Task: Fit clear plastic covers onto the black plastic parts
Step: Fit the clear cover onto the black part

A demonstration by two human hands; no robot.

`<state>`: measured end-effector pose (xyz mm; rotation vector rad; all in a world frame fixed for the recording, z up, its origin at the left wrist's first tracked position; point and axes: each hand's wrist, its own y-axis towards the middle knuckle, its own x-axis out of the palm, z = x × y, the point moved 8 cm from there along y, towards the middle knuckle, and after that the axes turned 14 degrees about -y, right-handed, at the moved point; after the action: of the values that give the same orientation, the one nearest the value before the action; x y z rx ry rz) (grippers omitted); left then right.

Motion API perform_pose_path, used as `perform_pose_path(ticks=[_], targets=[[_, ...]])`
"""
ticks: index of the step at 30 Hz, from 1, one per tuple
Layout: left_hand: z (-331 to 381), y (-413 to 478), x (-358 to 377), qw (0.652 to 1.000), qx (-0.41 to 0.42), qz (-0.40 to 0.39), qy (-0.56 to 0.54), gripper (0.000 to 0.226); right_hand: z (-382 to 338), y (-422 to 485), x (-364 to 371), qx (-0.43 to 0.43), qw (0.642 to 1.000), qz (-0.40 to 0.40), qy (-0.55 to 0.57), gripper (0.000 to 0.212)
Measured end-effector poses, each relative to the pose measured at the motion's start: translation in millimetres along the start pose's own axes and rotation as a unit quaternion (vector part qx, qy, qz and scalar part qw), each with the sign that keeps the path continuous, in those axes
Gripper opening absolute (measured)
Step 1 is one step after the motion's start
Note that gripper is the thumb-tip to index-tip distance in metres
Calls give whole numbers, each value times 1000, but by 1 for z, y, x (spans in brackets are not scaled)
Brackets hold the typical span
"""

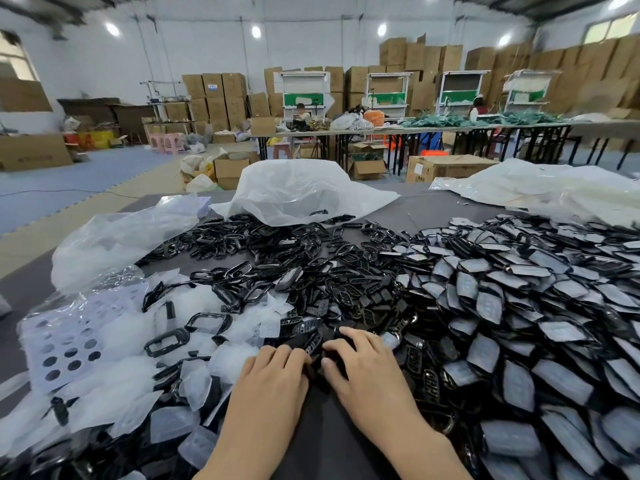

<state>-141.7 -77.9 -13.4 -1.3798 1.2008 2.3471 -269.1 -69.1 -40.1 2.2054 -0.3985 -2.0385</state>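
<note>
A person's two hands meet at the near edge of a grey bench (433,209) heaped with moulded pieces. The right hand (367,372) arches over the pile, its bent fingers and thumb closed round a black part (337,355) in the gap between the two hands. The left hand (273,372) lies just beside it, knuckles up, fingers curled down out of sight; whether it grips anything cannot be told.

Loose black plastic parts (311,271), many of them open frames, spread across the middle of the bench from the hands back to a crumpled white plastic bag (304,188). To the left, clear plastic covers (117,344) lie in a pale, translucent drift, with a few black frames on top of them and a perforated sheet (62,344) at the drift's outer edge. A second clear bag (121,233) sits behind that drift. To the right, a broad mound of covered parts (519,306), black with a pale face showing, fills the bench to its far side, where more plastic sheeting (540,185) is bunched.

Beyond the bench, the hall holds stacked cardboard cartons (214,95) along the wall and a long row of tables (415,131), at which a seated person (302,114) is visible.
</note>
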Motion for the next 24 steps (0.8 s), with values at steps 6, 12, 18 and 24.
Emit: perform_pose_path(ticks=[6, 12, 18, 24], targets=[[-9, -1, -10, 996, -61, 35, -59, 21, -2, -5, -7, -15, 999, 42, -6, 30], [-35, -5, -26, 932, -202, 152, -258, 31, 1, 0, -20, 10, 998, 62, 19, 33], [-75, -22, -31, 773, -369, 250, -451, 25, -11, 53, -41, 18, 992, 80, 96, 40], [-105, -29, -34, 676, -405, 330, -519, 25, -71, 131, -33, -56, 997, 42, 23, 52]])
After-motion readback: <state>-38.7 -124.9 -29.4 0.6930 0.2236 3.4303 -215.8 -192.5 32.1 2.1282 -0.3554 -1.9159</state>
